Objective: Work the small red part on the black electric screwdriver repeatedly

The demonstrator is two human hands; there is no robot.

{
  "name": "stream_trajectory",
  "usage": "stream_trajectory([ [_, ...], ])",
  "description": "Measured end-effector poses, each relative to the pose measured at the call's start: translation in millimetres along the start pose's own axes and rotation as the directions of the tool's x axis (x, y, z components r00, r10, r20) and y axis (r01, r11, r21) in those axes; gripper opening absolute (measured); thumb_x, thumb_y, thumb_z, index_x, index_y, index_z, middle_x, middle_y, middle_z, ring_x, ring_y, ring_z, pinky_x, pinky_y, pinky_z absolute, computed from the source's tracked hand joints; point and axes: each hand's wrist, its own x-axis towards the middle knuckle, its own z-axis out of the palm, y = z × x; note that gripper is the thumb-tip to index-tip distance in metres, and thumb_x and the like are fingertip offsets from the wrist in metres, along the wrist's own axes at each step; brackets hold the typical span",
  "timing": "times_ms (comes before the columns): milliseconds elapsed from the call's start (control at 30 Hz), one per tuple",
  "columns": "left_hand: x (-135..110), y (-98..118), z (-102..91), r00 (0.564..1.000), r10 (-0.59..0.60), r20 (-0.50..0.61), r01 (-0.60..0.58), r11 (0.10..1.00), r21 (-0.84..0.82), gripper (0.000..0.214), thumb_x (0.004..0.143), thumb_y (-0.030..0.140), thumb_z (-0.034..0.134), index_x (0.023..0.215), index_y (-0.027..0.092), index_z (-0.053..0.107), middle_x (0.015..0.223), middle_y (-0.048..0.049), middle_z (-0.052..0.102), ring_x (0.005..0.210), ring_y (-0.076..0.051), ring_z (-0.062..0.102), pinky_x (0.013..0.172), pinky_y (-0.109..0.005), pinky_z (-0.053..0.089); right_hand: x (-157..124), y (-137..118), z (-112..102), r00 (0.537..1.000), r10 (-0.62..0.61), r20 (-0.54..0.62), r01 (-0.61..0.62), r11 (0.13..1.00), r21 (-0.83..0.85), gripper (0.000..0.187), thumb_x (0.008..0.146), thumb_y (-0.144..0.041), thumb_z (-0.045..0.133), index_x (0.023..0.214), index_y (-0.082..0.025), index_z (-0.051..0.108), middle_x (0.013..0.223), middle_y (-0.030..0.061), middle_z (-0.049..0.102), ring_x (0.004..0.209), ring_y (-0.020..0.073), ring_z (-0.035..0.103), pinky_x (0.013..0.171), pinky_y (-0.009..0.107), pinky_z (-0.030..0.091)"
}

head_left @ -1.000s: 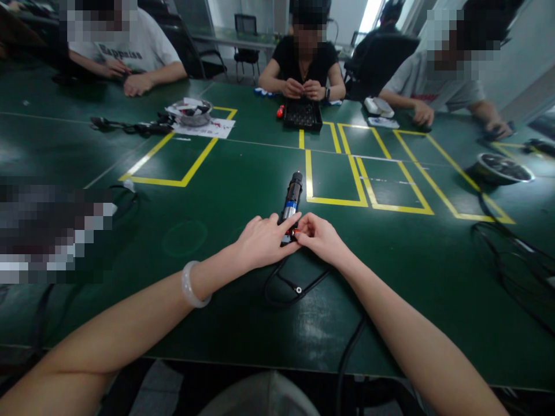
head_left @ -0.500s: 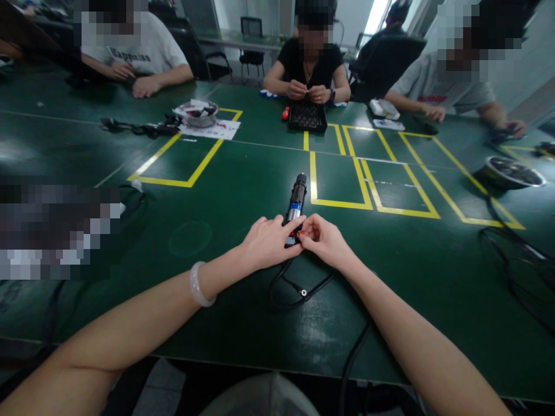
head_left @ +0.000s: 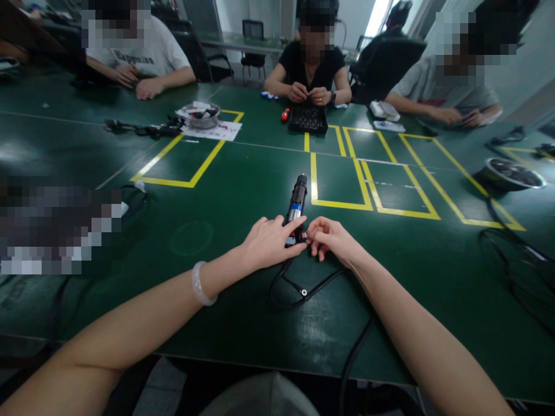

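A black cylindrical tool with a blue band (head_left: 297, 199) lies on the green table (head_left: 243, 190), pointing away from me. My left hand (head_left: 269, 242) rests on its near end, fingers pressing down on the body. My right hand (head_left: 332, 238) sits just right of that end, fingertips pinched on a small part at the tool's base that I cannot make out. A black cable (head_left: 299, 286) loops from the tool toward me.
Yellow tape rectangles (head_left: 347, 185) mark the table. Three people sit at the far side. Near them are a black parts tray (head_left: 307, 117), a metal bowl on paper (head_left: 202, 114) and another bowl (head_left: 509, 171) at right. Cables (head_left: 515, 266) lie at right.
My right hand has slid slightly right and lower, its fingers now pinched at the tool's base. My left hand stays on the tool. The view shifted a little.
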Motion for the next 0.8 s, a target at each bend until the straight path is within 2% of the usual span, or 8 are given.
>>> stream_trajectory([
  [167, 0.1, 0.5, -0.2, 1.000, 0.001, 0.003, -0.001, 1.000, -0.008, 0.071, 0.093, 0.067, 0.029, 0.153, 0.030, 0.032, 0.107, -0.0115, 0.061, 0.093, -0.027, 0.062, 0.083, -0.039, 0.044, 0.9, 2.3, 1.6, 0.996, 0.084, -0.016, -0.084, 0.996, 0.000, 0.018, 0.071, -0.022, 0.063, 0.082, -0.017, 0.050, 0.062, -0.0027, 0.064, 0.042, 0.0098, 0.059, 0.033, 0.017, 0.046],
  [533, 0.6, 0.6, 1.1, 1.000, 0.002, -0.005, -0.001, 1.000, 0.011, 0.069, 0.093, 0.064, 0.034, 0.153, 0.032, 0.031, 0.106, -0.0104, 0.061, 0.091, -0.027, 0.063, 0.082, -0.039, 0.044, 4.2, 2.9, 7.8, 0.993, 0.088, -0.075, -0.090, 0.996, -0.016, 0.013, 0.079, -0.021, 0.060, 0.081, -0.019, 0.047, 0.054, -0.0046, 0.061, 0.037, 0.0106, 0.057, 0.028, 0.017, 0.042],
  [667, 0.4, 1.1, -0.2, 1.000, -0.003, -0.001, 0.003, 1.000, 0.014, 0.069, 0.093, 0.064, 0.034, 0.153, 0.031, 0.032, 0.105, -0.0103, 0.060, 0.090, -0.026, 0.063, 0.083, -0.038, 0.044, 6.0, 5.0, 11.1, 0.993, 0.069, -0.091, -0.079, 0.991, -0.107, 0.014, 0.082, -0.022, 0.059, 0.079, -0.020, 0.045, 0.046, -0.0072, 0.055, 0.034, 0.0110, 0.055, 0.027, 0.016, 0.039],
  [800, 0.0, 1.9, -1.8, 1.000, -0.005, 0.006, 0.005, 1.000, 0.021, 0.069, 0.093, 0.064, 0.034, 0.153, 0.032, 0.031, 0.106, -0.0103, 0.061, 0.091, -0.026, 0.063, 0.083, -0.038, 0.044, 6.5, 5.3, 9.3, 0.995, 0.038, -0.091, -0.063, 0.956, -0.288, 0.017, 0.083, -0.027, 0.059, 0.080, -0.021, 0.044, 0.048, -0.0068, 0.057, 0.034, 0.0121, 0.057, 0.028, 0.017, 0.037],
])
